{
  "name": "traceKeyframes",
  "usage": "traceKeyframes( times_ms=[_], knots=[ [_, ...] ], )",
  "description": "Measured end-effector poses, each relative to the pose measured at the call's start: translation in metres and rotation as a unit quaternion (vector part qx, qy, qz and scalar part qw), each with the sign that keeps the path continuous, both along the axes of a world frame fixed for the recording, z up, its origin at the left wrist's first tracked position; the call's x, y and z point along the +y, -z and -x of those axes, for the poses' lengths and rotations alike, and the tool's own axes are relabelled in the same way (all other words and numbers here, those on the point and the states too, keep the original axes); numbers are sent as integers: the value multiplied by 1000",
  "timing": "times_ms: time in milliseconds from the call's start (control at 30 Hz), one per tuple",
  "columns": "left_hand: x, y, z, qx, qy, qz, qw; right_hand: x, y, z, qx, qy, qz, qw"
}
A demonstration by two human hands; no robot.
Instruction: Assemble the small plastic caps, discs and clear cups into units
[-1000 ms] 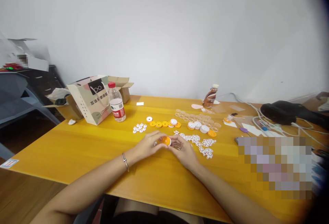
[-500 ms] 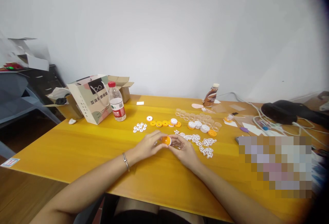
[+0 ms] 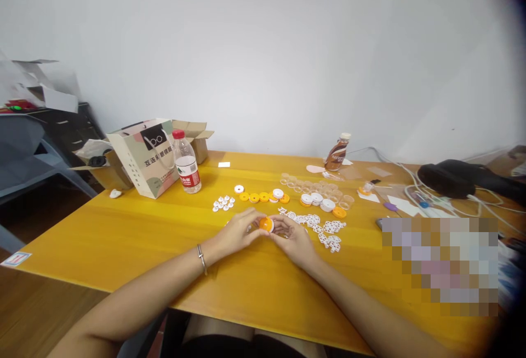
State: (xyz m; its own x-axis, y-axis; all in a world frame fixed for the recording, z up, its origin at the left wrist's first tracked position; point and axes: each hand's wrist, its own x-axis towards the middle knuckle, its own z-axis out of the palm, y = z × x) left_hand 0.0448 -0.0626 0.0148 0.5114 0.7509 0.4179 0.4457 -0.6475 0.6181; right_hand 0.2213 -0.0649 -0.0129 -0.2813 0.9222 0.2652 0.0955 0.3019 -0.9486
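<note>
Between my two hands is a round orange and white plastic piece [image 3: 266, 225], raised with its orange face partly toward me. My left hand [image 3: 241, 230] grips its left side with thumb and fingers, a metal bracelet on the wrist. On the right side, my right hand [image 3: 296, 240] pinches the white rim with thumb and fingertips. Beyond the hands lies a row of orange discs [image 3: 253, 197] with white ones among them. White lattice-like plastic parts [image 3: 329, 227] are spread right of my right hand, and small white pegged pieces [image 3: 223, 203] sit to the left.
Clear plastic cups [image 3: 314, 187] stand behind the discs. A water bottle [image 3: 189, 169] and a paper bag [image 3: 148, 161] are at the left, a brown drink bottle [image 3: 337, 154] at the back. Cables [image 3: 411, 174] and a black object [image 3: 447, 180] lie on the right.
The round piece has turned slightly in my fingers, so more of its orange face shows. Both hands stay in nearly the same place.
</note>
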Motion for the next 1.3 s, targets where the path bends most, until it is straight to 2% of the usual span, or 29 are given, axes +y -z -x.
traceKeyframes(
  times_ms=[267, 433, 467, 567, 667, 700, 833, 967, 1100, 1300],
  knots=[
    [1, -1, 1, 20, 9, 26, 999, 3, 5, 2, 42, -50, 79, 995],
    [-2, -2, 1, 84, 13, -7, 996, 9, -7, -14, -15, -112, 77, 991],
    [-3, -2, 1, 97, 24, -11, 995, 12, -12, -21, -37, -99, 68, 992],
    [-3, 2, 0, 139, 67, -22, 988, 27, -25, -49, -116, 25, 29, 993],
    [-4, 4, -1, 170, 118, -27, 978, 44, -32, -79, -240, 164, -32, 956],
    [-5, 4, -1, 177, 131, -26, 975, 48, -33, -88, -283, 174, -27, 943],
    [-8, -1, -2, 192, 147, -16, 970, 57, -32, -109, -392, 172, 0, 904],
    [-1, -4, -3, 199, 86, -39, 975, 60, -27, -111, -434, 131, 38, 891],
    [16, 6, -7, 221, 19, -79, 972, 60, -22, -104, -451, 129, 33, 883],
    [29, 22, -11, 223, 24, -125, 966, 55, -25, -95, -455, 135, 4, 880]
  ],
)
